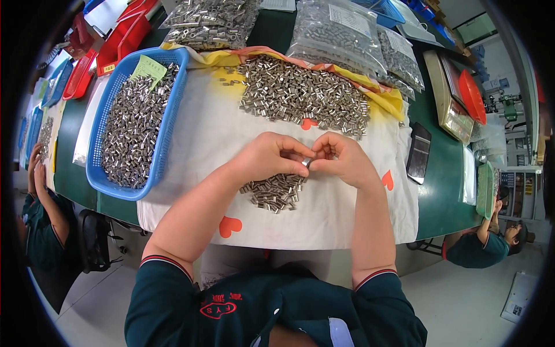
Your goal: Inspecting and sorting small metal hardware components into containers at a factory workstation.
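My left hand [276, 155] and my right hand [341, 159] meet over a white cloth [196, 127]. Between their fingertips is a small metal sleeve [306, 162], silvery and short, pinched by both. Just below my left hand lies a small pile of metal sleeves [274, 194], partly hidden by that hand. Beyond my hands spreads a larger heap of the same kind of metal sleeves [300, 92], partly on a yellow and orange cloth edge [388, 104]. To the left, a blue plastic basket [180, 87] is full of similar metal pieces, with a yellow-green paper slip [150, 70] on top.
Clear bags of metal parts [338, 37] line the far side of the green table [436, 202]. A dark phone-like device [418, 153] lies at the right, near a red tray [472, 97]. Co-workers sit at left [49, 220] and right [480, 248].
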A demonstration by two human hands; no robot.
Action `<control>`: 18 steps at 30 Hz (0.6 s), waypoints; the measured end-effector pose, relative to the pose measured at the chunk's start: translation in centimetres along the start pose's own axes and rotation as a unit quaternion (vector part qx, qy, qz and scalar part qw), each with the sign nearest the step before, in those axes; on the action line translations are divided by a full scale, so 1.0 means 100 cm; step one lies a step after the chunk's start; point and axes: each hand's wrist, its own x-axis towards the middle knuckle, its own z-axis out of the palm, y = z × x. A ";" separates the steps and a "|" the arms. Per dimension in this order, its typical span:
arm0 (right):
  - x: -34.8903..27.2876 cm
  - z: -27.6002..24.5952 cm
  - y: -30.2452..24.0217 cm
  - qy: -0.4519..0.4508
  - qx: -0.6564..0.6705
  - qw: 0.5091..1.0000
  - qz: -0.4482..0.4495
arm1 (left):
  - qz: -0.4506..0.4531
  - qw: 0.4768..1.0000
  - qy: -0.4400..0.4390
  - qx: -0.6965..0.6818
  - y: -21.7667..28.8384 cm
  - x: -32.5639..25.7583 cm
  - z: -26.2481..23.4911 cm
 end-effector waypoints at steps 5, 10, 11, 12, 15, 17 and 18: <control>0.034 0.009 -0.005 0.156 -0.227 0.960 -0.051 | -0.008 0.990 -0.035 0.140 0.003 -0.003 0.002; 0.052 0.024 0.005 0.219 -0.481 0.843 -0.094 | 0.008 0.994 -0.041 0.100 0.002 0.001 -0.004; 0.050 0.025 0.007 0.218 -0.482 0.843 -0.094 | 0.001 0.997 -0.039 0.069 0.002 0.002 -0.005; 0.048 0.024 0.010 0.219 -0.490 0.833 -0.132 | -0.006 0.999 -0.039 0.038 0.002 0.002 -0.004; 0.041 0.022 0.013 0.218 -0.494 0.817 -0.200 | -0.012 0.999 -0.042 0.000 0.004 0.001 -0.006; 0.035 0.024 0.012 0.214 -0.491 0.813 -0.231 | -0.004 0.999 -0.030 -0.044 0.001 0.002 -0.007; 0.030 0.025 0.010 0.239 -0.392 0.867 -0.193 | 0.003 0.996 -0.016 -0.088 -0.001 0.003 -0.008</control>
